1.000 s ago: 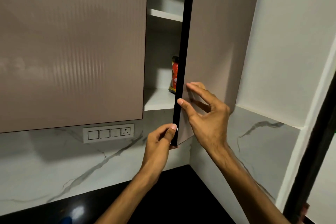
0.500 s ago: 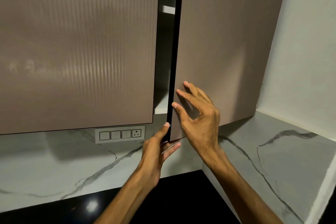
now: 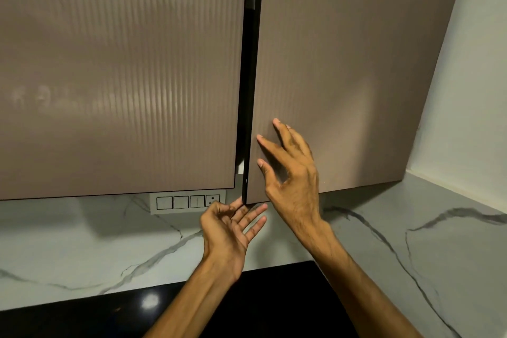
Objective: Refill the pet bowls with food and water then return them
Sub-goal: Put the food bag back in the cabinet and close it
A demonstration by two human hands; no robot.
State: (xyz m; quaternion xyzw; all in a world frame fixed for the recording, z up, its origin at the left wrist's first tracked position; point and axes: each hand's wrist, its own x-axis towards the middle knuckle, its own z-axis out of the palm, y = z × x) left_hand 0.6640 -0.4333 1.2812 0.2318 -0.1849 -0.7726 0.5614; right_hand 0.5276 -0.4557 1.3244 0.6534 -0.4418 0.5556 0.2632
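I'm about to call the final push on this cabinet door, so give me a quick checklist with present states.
1. Right hand flat on the right cabinet door: ok.
2. Door fully shut: not ok, a dark gap shows at its left edge.
3. Left hand clear of the door's bottom corner: not ok, its fingers touch there.
4. Both hands free of objects: ok.
5. Shelf contents clear of the door: cannot tell.

Table [image 3: 274,296]: glossy black surface along the bottom of the view, set in the corner beneath the wall cupboards. A bright light reflection shows left of centre. Marble-patterned wall panels [image 3: 82,250] meet its rear and right edges.
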